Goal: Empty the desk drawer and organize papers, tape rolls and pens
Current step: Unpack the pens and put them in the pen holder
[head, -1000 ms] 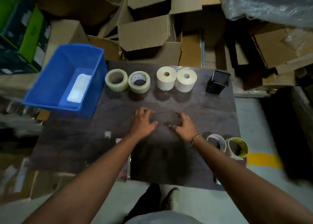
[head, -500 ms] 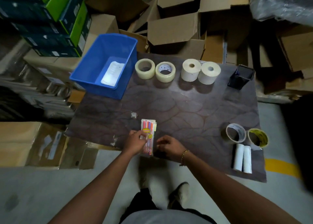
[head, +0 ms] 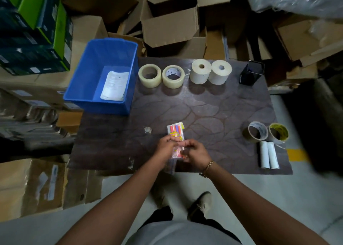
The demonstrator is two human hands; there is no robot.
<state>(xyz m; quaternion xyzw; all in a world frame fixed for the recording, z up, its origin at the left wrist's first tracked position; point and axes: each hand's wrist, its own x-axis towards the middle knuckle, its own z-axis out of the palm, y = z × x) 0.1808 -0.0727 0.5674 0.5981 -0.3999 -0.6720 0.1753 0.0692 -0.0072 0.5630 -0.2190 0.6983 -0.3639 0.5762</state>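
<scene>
**Both grips now on the pen pack at the desk's near edge**

A second ago both hands lay spread on the bare middle of the desk (head: 213,111). Half a second ago they had drawn back to the pen pack (head: 176,133) near the front edge. Now the left grip (head: 165,146) pinches the pack's left side with curled fingers. The right grip (head: 195,153), with a chain bracelet (head: 209,166) at the wrist, curls round its lower right corner. The pack is a flat, clear, glossy plastic sleeve with orange, red and purple caps showing at its far end. Whether it touches the desk I cannot tell.

Nothing else has moved. The desk top is dark brown with a matt, leaf-like veined pattern. At its far left stands a smooth blue plastic bin (head: 89,81) with a folded white paper (head: 115,85) lying inside. Along the far edge stand two translucent tape rolls (head: 150,75), two thick cream rolls (head: 201,71) and a square black pen holder (head: 251,73). At the right are two nearly spent tape rolls (head: 258,133) and, just in front of them, two white paper tubes (head: 269,156) lying side by side.
</scene>
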